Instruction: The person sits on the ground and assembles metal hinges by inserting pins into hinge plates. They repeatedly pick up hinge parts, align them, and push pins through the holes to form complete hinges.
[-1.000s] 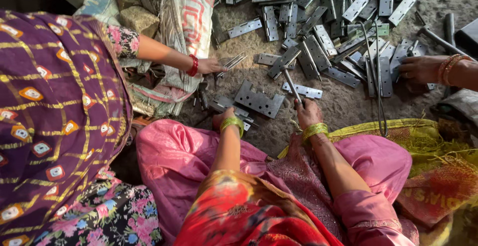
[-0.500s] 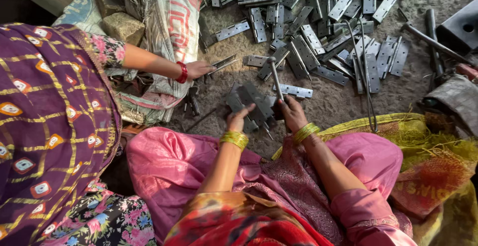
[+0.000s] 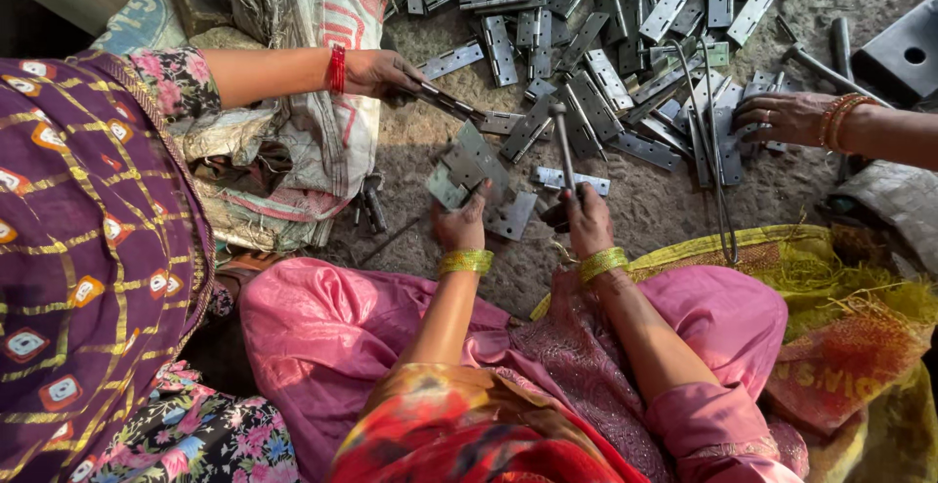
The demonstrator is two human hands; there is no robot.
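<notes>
We are sitting on the ground with our knees draped in pink cloth, working at a pile of grey metal hinges point(image 3: 625, 43) that is lying spread across the dirt on the far side. Our left hand point(image 3: 459, 224) is pinching a hinge plate point(image 3: 469, 166) by its near edge, the fingers curled around it and holding it tilted up just above the ground. Our right hand point(image 3: 586, 219) is closing in a fist around the lower end of a thin metal rod point(image 3: 564, 146), which is standing nearly upright with its top pointing toward the far pile. Another flat hinge point(image 3: 572, 182) is lying just beside the rod, between our two hands.

To the left, a co-worker's hand point(image 3: 386, 73) with a red bangle is gripping a dark narrow piece of metal point(image 3: 449, 104) near a crumpled woven sack point(image 3: 293, 102). On the right, another person's hand point(image 3: 787, 117) is resting spread on the hinges there.
</notes>
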